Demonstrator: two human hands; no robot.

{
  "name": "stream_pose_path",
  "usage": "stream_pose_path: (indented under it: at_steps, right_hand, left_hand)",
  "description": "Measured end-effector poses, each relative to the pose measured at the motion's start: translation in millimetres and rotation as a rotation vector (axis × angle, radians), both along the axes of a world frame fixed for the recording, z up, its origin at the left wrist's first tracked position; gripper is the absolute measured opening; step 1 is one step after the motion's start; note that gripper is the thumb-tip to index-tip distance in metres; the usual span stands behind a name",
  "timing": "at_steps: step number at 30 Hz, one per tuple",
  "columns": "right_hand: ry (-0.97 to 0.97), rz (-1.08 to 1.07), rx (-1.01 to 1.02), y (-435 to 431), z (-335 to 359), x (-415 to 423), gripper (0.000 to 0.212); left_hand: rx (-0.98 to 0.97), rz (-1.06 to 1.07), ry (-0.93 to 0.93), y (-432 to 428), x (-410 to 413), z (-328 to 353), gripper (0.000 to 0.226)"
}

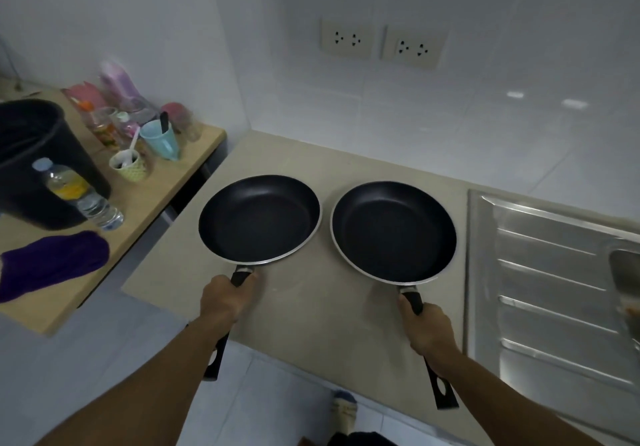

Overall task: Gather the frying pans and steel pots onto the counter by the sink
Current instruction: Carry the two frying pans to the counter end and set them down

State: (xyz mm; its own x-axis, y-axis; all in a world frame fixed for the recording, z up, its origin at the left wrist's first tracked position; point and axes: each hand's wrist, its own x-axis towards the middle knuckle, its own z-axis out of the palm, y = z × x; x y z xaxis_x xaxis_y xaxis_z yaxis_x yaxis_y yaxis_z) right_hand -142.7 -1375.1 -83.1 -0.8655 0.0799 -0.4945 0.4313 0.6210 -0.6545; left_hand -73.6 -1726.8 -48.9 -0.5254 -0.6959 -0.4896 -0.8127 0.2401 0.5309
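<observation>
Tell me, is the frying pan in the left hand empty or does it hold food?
Empty. The left pan shows only its bare dark inner surface, with nothing lying in it.

two frying pans (259,218), hands (221,298) gripping handles

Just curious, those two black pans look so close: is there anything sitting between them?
No. In the head view, only a narrow strip of bare beige counter shows between the left pan and the right pan; their rims are apart.

Head-height view down onto counter (311,307)
</observation>
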Motion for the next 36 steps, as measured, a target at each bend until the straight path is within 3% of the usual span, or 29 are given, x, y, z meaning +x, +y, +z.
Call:
stream_pose_path:
  at_steps: [15,36]
  right_hand:
    - [-0.074,-0.004,-0.007,-72.7,-8.5,-39.6,0.052]
    - [-0.137,-0.196,0.078,-208.9,-10.0,-70.2,0.058]
  left_hand:
    - [0.023,-0.227,-0.05,-68.2,-52.2,-28.8,0.057]
    - [-0.061,-0.526,-0.175,-195.0,-144.0,-45.9,0.067]
